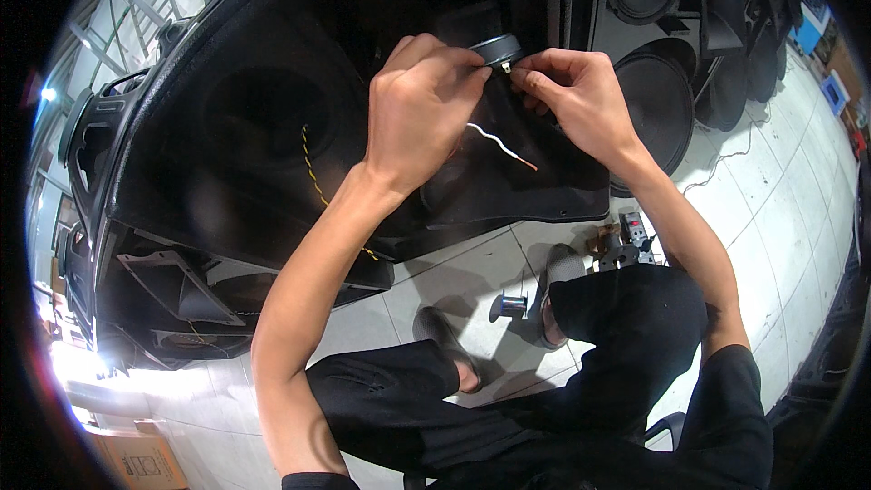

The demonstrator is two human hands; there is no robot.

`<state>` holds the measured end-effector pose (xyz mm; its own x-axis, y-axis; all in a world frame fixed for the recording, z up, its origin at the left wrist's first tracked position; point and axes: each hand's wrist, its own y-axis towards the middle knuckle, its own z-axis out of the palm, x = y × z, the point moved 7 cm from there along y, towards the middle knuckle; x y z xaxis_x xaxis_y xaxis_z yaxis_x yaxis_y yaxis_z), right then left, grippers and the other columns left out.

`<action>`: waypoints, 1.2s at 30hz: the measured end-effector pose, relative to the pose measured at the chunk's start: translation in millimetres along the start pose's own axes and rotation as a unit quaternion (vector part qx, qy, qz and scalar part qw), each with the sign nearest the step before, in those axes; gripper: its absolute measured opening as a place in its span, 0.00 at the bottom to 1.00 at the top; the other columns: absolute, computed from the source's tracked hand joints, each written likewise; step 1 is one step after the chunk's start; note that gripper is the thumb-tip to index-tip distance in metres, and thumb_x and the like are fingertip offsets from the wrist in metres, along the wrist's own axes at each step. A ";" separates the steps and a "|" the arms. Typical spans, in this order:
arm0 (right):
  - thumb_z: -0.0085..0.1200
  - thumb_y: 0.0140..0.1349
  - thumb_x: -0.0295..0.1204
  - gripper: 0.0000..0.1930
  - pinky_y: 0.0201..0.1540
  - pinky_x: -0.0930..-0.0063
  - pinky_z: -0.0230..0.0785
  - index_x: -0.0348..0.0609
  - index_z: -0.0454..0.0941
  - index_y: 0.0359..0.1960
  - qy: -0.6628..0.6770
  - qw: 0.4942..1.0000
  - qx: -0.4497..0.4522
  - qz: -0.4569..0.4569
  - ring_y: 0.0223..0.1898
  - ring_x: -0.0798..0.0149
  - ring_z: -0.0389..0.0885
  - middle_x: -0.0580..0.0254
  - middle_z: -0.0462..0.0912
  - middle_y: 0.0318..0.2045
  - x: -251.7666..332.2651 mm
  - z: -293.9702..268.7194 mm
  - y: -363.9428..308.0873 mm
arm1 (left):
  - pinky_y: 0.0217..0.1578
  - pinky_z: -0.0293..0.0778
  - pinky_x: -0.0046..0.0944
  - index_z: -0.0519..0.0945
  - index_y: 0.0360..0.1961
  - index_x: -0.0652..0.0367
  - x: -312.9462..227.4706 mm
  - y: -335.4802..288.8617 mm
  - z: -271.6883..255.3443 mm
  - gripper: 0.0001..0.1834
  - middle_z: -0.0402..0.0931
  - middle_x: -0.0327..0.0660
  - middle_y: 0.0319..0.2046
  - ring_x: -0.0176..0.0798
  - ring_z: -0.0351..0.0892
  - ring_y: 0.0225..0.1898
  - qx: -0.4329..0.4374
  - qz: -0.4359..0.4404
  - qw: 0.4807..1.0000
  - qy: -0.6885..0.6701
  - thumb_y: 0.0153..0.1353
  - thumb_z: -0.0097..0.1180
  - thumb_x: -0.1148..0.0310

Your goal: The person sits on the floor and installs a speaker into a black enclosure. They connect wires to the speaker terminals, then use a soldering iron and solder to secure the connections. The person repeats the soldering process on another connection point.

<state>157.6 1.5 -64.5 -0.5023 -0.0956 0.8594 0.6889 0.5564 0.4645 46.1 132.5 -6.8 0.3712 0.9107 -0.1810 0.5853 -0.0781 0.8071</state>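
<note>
My left hand (pixel 419 109) and my right hand (pixel 573 95) meet at a small round black speaker driver (pixel 497 48) held up against a large black speaker cabinet (pixel 254 118). The left fingers pinch at the driver's terminal; the right fingertips press in from the other side. A white wire with an orange tip (pixel 501 145) hangs loose below the hands. A twisted yellow-and-black cable (pixel 313 177) runs down the cabinet face under my left wrist.
More black speaker cabinets with large cones (pixel 653 104) stand at the back right. On the tiled floor (pixel 780 200) by my feet lie a small spool of solder wire (pixel 513 306) and some small tools (pixel 626 240). A cardboard box (pixel 141 458) sits at lower left.
</note>
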 end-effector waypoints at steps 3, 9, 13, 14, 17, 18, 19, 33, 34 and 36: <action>0.56 0.63 0.25 0.11 0.35 0.76 0.76 0.28 0.86 0.40 -0.019 1.000 -0.012 -0.004 0.30 0.71 0.83 0.54 0.88 0.30 -1.7 -1.5 0.0 | 0.31 0.72 0.34 0.87 0.35 0.63 -1.4 0.5 1.3 0.07 0.80 0.41 0.27 0.34 0.76 0.27 -0.004 0.008 1.000 0.002 0.53 0.69 0.75; 0.54 0.69 0.24 0.10 0.36 0.80 0.77 0.31 0.84 0.46 -0.072 0.997 -0.007 0.001 0.32 0.73 0.83 0.59 0.87 0.33 -3.1 -2.5 0.1 | 0.34 0.76 0.35 0.86 0.34 0.64 -1.8 0.4 3.7 0.07 0.81 0.43 0.29 0.37 0.81 0.31 -0.003 0.020 1.000 0.011 0.54 0.68 0.75; 0.55 0.68 0.24 0.10 0.36 0.81 0.77 0.31 0.85 0.45 -0.100 0.994 -0.035 -0.020 0.31 0.74 0.82 0.59 0.87 0.32 2.9 -3.6 -1.4 | 0.36 0.80 0.38 0.85 0.34 0.66 -7.7 2.1 3.0 0.06 0.84 0.46 0.36 0.42 0.85 0.36 -0.018 0.061 0.997 0.039 0.56 0.67 0.75; 0.55 0.68 0.23 0.10 0.35 0.81 0.77 0.31 0.85 0.44 -0.106 0.993 -0.038 -0.028 0.30 0.73 0.82 0.59 0.87 0.31 3.7 -3.7 -1.4 | 0.36 0.81 0.38 0.84 0.35 0.66 -6.3 1.8 4.3 0.07 0.84 0.47 0.39 0.44 0.86 0.36 -0.012 0.058 0.998 0.038 0.57 0.66 0.75; 0.56 0.67 0.23 0.09 0.33 0.81 0.76 0.31 0.85 0.43 -0.137 0.988 -0.050 -0.061 0.29 0.73 0.82 0.59 0.87 0.30 7.5 -3.8 -1.9 | 0.36 0.83 0.40 0.82 0.38 0.67 -0.1 -1.9 10.2 0.08 0.85 0.49 0.45 0.48 0.87 0.38 0.010 0.041 0.999 0.027 0.59 0.65 0.75; 0.57 0.66 0.23 0.08 0.33 0.80 0.76 0.32 0.86 0.42 -0.154 0.983 -0.055 -0.079 0.28 0.73 0.82 0.59 0.87 0.30 10.1 -3.9 -2.7 | 0.36 0.83 0.40 0.82 0.40 0.67 1.4 -3.3 12.0 0.08 0.84 0.50 0.46 0.49 0.88 0.38 0.021 0.031 0.999 0.020 0.60 0.64 0.75; 0.57 0.66 0.23 0.08 0.32 0.80 0.75 0.32 0.86 0.42 -0.172 0.978 -0.061 -0.097 0.28 0.72 0.82 0.59 0.87 0.29 13.2 -3.8 -3.5 | 0.36 0.83 0.41 0.81 0.41 0.67 2.5 -4.2 13.2 0.09 0.84 0.50 0.47 0.50 0.88 0.38 0.031 0.021 0.999 0.012 0.61 0.63 0.75; 0.64 0.54 0.24 0.06 0.32 0.65 0.77 0.33 0.83 0.30 -0.265 0.927 -0.103 -0.245 0.29 0.52 0.86 0.49 0.85 0.28 46.6 10.2 -11.4 | 0.35 0.84 0.41 0.80 0.43 0.68 6.5 -1.9 13.9 0.10 0.85 0.53 0.43 0.50 0.88 0.38 0.058 -0.020 0.998 -0.004 0.62 0.62 0.76; 0.64 0.53 0.24 0.06 0.32 0.64 0.77 0.34 0.82 0.29 -0.276 0.922 -0.099 -0.251 0.29 0.51 0.86 0.49 0.84 0.28 48.0 12.2 -12.0 | 0.34 0.84 0.40 0.80 0.43 0.68 6.6 -1.0 13.4 0.10 0.85 0.53 0.42 0.50 0.88 0.37 0.060 -0.025 0.998 -0.006 0.62 0.62 0.76; 0.64 0.53 0.24 0.06 0.31 0.64 0.77 0.35 0.82 0.29 -0.302 0.909 -0.094 -0.271 0.29 0.52 0.85 0.51 0.84 0.28 50.2 14.4 -13.8 | 0.33 0.84 0.39 0.80 0.44 0.68 6.5 0.4 14.1 0.10 0.85 0.55 0.41 0.50 0.88 0.37 0.079 -0.041 0.996 -0.007 0.62 0.62 0.76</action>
<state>115.4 0.9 -30.8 -0.9507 0.1879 0.2466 0.3038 0.4062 0.8618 59.0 132.7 -15.5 0.3269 0.9109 -0.2519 0.7195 -0.0671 0.6912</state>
